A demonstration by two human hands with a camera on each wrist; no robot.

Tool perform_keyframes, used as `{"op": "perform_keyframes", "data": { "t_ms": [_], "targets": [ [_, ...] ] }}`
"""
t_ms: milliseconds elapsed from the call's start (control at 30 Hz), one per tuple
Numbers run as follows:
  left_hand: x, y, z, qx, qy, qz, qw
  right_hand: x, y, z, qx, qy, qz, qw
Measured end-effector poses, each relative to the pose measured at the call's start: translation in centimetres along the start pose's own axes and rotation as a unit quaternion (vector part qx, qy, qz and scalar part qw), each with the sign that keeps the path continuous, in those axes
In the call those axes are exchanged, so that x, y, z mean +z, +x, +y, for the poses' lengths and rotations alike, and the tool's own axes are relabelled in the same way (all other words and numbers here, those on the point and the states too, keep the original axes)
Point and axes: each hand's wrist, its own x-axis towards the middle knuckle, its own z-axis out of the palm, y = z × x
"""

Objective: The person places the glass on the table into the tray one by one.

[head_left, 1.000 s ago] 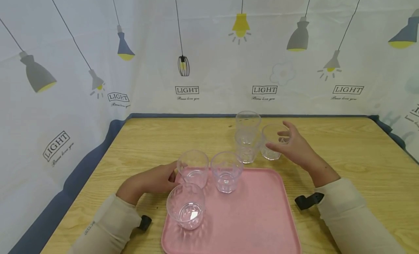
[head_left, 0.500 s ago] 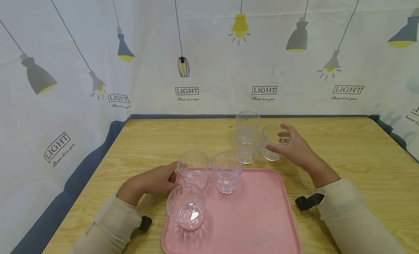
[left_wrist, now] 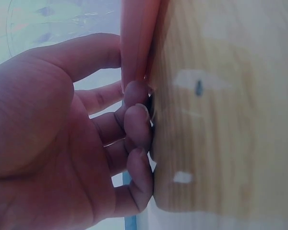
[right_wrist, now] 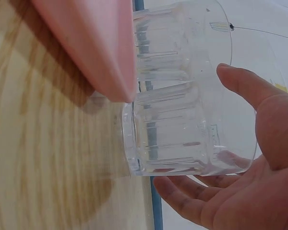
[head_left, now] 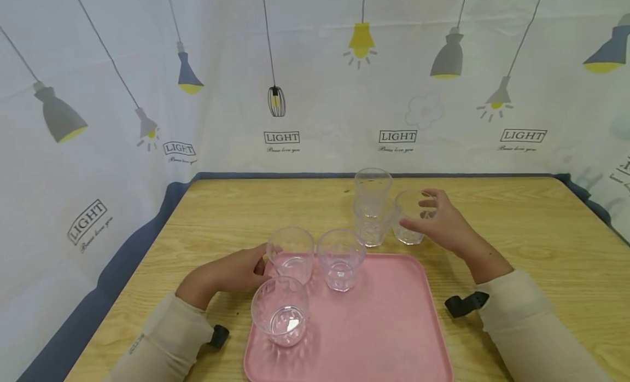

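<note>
My left hand (head_left: 240,270) grips the left edge of the pink tray (head_left: 381,322). In the left wrist view its thumb lies against the tray's rim (left_wrist: 137,40), and the other fingers curl below beside the wood. Three clear tumblers stand upright on the tray: one at the back left (head_left: 291,253), one beside it (head_left: 342,259), one nearer me (head_left: 280,311). Beyond the tray's far right, my right hand (head_left: 445,220) is curled round another clear tumbler (right_wrist: 173,129), thumb on the near side, fingers on the far side.
Two more clear tumblers, a nearer one (head_left: 372,223) and a farther one (head_left: 373,179), stand left of the one in my right hand. The wooden table (head_left: 221,218) ends at a white curtain (head_left: 325,97) printed with lamps.
My right hand and its tumbler have shifted very slightly toward me. The left hand, the tray and the other tumblers have stayed where they were.
</note>
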Motion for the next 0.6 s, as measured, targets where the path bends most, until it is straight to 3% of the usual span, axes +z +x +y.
{"op": "perform_keyframes", "data": {
  "t_ms": [600],
  "targets": [
    [0.04,0.02,-0.11,-0.008,-0.001,-0.003,1.0000,-0.72,-0.88,-0.93,-0.010,-0.019,-0.004,0.9998]
  ]
}}
